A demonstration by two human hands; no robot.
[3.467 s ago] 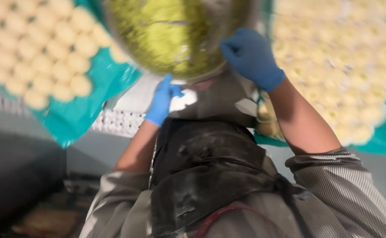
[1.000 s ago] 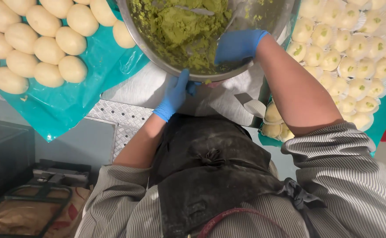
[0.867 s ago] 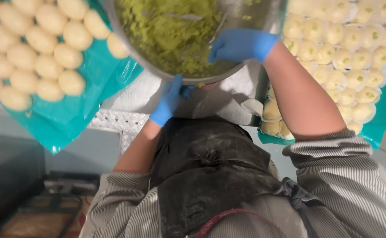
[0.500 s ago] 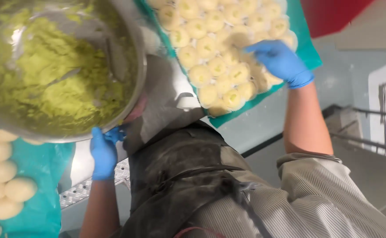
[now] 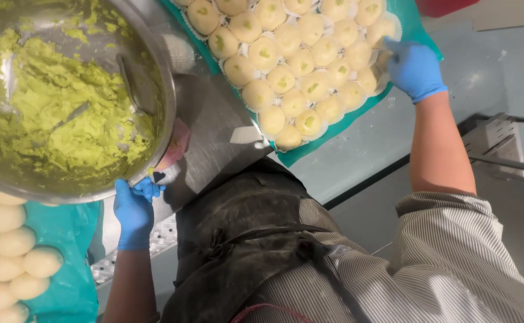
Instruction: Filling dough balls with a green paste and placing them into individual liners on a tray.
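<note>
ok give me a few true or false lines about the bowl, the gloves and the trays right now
1. The left hand grips the rim of the metal bowl. True.
2. The bowl holds red sauce. False: it holds green paste.
3. The right hand is at the far corner of the tray of filled dough pieces. True.
4. Both hands are bare. False: both wear blue gloves.
5. The plain dough balls lie on a teal sheet. True.

A single head-worn camera looks steeply down, close over the person's apron (image 5: pixel 244 239) and the counter (image 5: pixel 214 119).
</note>
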